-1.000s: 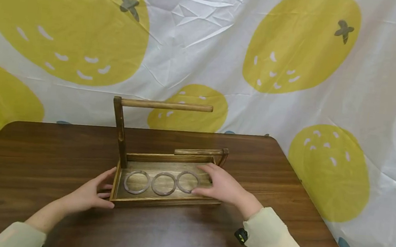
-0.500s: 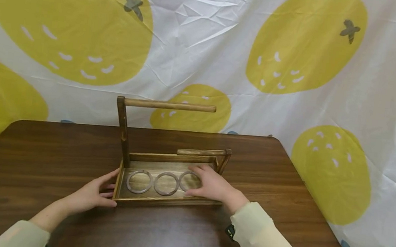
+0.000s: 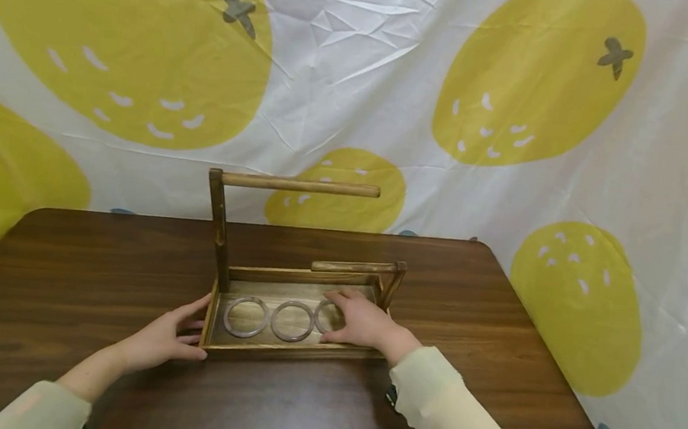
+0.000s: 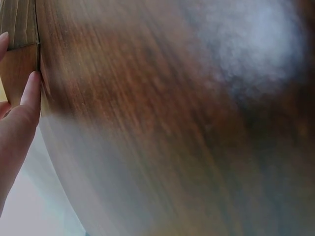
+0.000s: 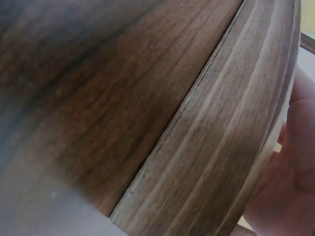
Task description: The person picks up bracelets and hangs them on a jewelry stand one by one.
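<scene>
A wooden tray [image 3: 291, 353] stands on the table with three thin greyish rings, like bangles, lying in a row inside. They are the left ring [image 3: 226, 315], the middle ring [image 3: 273, 320] and the right ring [image 3: 317, 318]. My right hand [image 3: 364, 321] is over the right ring, thumb at its near side and fingers at its far side, covering its right part. Whether they touch the ring I cannot tell. My left hand [image 3: 157, 343] rests against the tray's left end, its thumb [image 4: 32, 91] at the near corner and its other fingers spread along the side.
From the tray's left end rises a tall post with a long bar [image 3: 303, 185] pointing right. A shorter post at the right carries a low bar [image 3: 351, 266] pointing left, above the tray's back. Behind the brown table [image 3: 468, 290] hangs a curtain [image 3: 357, 90] with yellow fruit prints.
My right hand has moved left and in over the right ring, covering more of it. The left hand stays at the tray's end. The whole scene has shifted slightly right in view.
</scene>
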A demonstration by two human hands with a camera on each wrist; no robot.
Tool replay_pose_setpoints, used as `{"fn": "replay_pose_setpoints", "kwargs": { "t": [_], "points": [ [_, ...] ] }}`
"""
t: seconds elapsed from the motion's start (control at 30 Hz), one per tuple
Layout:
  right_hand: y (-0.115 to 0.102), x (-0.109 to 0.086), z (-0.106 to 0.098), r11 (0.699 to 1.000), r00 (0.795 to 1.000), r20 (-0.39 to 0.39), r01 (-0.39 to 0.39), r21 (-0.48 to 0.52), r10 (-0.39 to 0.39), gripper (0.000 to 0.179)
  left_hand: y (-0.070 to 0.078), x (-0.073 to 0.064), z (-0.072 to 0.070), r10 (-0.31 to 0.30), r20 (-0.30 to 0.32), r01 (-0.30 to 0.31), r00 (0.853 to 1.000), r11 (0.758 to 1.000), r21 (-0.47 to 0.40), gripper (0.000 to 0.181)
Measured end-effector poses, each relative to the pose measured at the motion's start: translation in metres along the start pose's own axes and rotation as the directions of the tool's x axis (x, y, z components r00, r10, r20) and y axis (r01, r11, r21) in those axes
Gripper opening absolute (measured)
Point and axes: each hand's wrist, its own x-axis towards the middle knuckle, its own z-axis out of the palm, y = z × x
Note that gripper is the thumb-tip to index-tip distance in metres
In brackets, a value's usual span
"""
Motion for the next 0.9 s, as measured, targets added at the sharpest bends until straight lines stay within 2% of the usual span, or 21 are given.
{"fn": "replay_pose_setpoints", "kwargs": {
  "t": [0.17,0.5,0.63,0.9],
  "points": [
    [0.000,0.004,0.001,0.999,1.000,0.001,0.003,-0.034,-0.003,0.080,0.000,0.000,0.000,-0.007,-0.005,0.007,1.000,1.000,0.000,0.102],
    [-0.008,0.011,-0.003,0.997,0.999,0.035,-0.025,-0.077,0.028,0.064,0.001,0.000,0.000,-0.016,-0.003,0.016,1.000,1.000,0.006,0.101],
    [-0.010,0.013,-0.006,0.996,0.998,0.050,-0.036,-0.078,0.040,0.062,0.002,0.001,0.000,-0.004,-0.008,0.004,1.000,1.000,0.021,0.100],
    [-0.012,0.015,-0.006,0.994,0.998,0.050,-0.039,-0.106,0.045,0.062,0.004,0.001,-0.001,-0.023,-0.009,0.023,1.000,1.000,0.012,0.100]
  ]
}}
